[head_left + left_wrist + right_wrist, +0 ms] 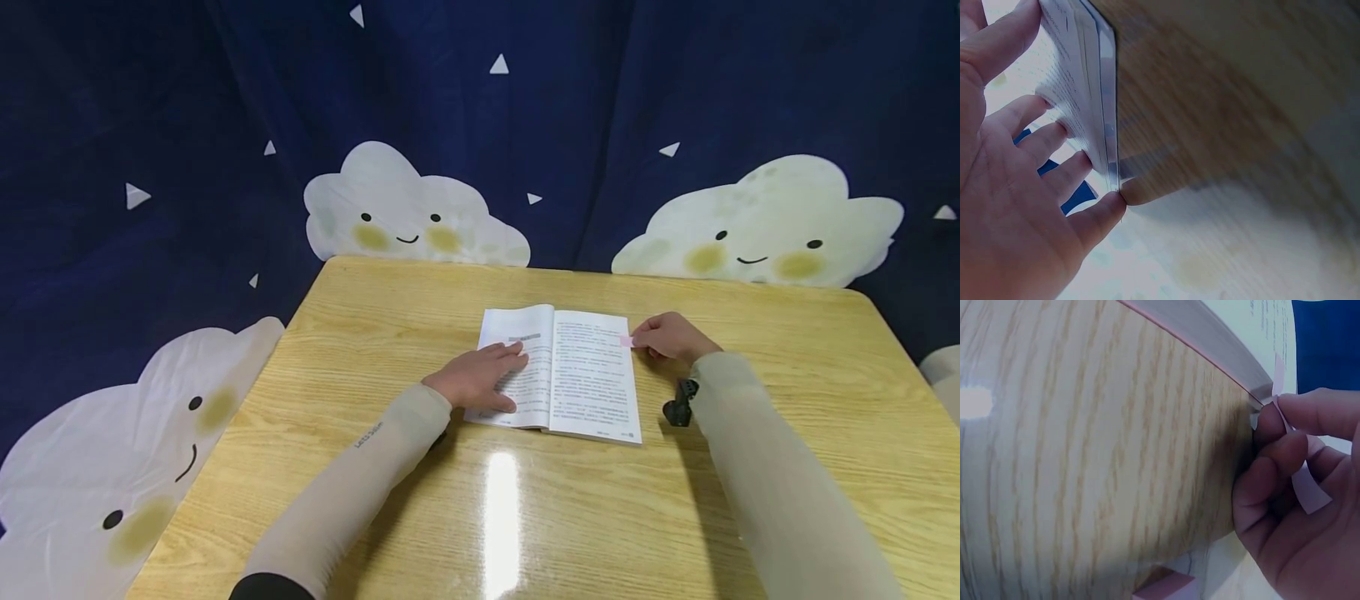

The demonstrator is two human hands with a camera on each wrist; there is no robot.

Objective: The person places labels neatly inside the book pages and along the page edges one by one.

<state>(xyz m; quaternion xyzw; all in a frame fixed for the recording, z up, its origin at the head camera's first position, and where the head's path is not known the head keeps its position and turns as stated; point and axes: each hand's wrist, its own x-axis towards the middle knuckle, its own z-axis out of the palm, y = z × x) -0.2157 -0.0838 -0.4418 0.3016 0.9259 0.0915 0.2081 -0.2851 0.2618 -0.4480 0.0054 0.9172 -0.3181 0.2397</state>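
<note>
An open book (592, 375) with printed pages lies on the wooden table. My left hand (480, 377) rests on its left page, fingers spread and fairly straight; the left wrist view shows the fingertips along the page and its edge. At the upper right edge of the right page, my right hand (671, 337) pinches a pink sticky note (1311, 487) between thumb and forefinger. One end of the note overlaps the page, and the other runs back under the curled fingers toward the palm.
The wooden table (405, 292) extends around the book on every side. A pink block-shaped thing (1166, 587) shows at the bottom of the right wrist view. Behind the table hangs a dark blue curtain (570, 108) with smiling clouds.
</note>
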